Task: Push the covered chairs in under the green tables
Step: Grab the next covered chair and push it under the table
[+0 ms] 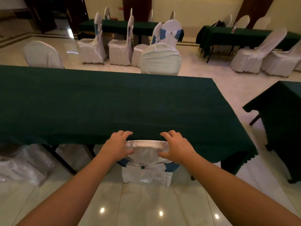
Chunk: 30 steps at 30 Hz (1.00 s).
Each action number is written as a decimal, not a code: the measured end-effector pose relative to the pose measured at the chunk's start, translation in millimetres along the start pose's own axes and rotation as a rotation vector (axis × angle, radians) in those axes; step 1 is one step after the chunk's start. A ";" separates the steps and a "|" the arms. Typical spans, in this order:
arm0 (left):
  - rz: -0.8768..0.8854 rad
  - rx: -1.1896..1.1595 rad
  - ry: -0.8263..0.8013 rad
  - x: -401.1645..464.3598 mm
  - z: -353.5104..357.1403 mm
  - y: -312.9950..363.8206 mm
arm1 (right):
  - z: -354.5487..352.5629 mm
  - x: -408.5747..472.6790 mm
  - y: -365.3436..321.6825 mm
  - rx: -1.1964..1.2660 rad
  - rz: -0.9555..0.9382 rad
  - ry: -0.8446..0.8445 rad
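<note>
A white-covered chair (pixel 147 158) with a blue sash stands at the near edge of the green table (pixel 101 101), its backrest top touching the hanging cloth and its seat hidden under the table. My left hand (pixel 118 145) grips the left top corner of the backrest. My right hand (pixel 176 145) grips the right top corner. The fingers of both hands reach over onto the cloth edge.
Another covered chair (pixel 21 167) sits at the left under the same table. Two covered chairs (pixel 160 59) stand at the far side. More chairs (pixel 120 46) and green tables (pixel 244 35) fill the back. A green table (pixel 283 115) stands at the right.
</note>
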<state>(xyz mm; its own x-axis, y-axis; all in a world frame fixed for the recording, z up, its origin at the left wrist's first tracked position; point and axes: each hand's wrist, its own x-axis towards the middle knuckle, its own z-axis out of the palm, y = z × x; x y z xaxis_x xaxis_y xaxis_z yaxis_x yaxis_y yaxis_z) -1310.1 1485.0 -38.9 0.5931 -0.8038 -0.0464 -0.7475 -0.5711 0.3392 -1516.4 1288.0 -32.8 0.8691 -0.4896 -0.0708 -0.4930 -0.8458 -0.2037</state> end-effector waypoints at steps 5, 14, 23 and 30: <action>-0.015 -0.028 -0.055 3.6 9.4 -25.4 | 9.7 -11.7 -8.2 0.072 0.172 -0.010; -0.039 -0.125 0.023 -0.6 26.9 -27.0 | 17.0 -7.8 9.9 0.065 0.226 -0.047; 0.014 -0.082 -0.018 -10.0 20.3 -27.3 | 21.1 -16.3 6.9 -0.049 0.167 -0.050; 0.086 -0.097 -0.004 -16.3 23.7 -15.4 | 16.5 -37.7 18.7 -0.059 0.137 -0.036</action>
<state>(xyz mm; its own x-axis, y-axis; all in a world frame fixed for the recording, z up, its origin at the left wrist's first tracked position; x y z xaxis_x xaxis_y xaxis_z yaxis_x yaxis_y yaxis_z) -1315.3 1503.0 -65.6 0.5264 -0.8501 -0.0169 -0.7633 -0.4812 0.4311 -1557.8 1294.2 -50.1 0.7937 -0.5945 -0.1287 -0.6079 -0.7829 -0.1325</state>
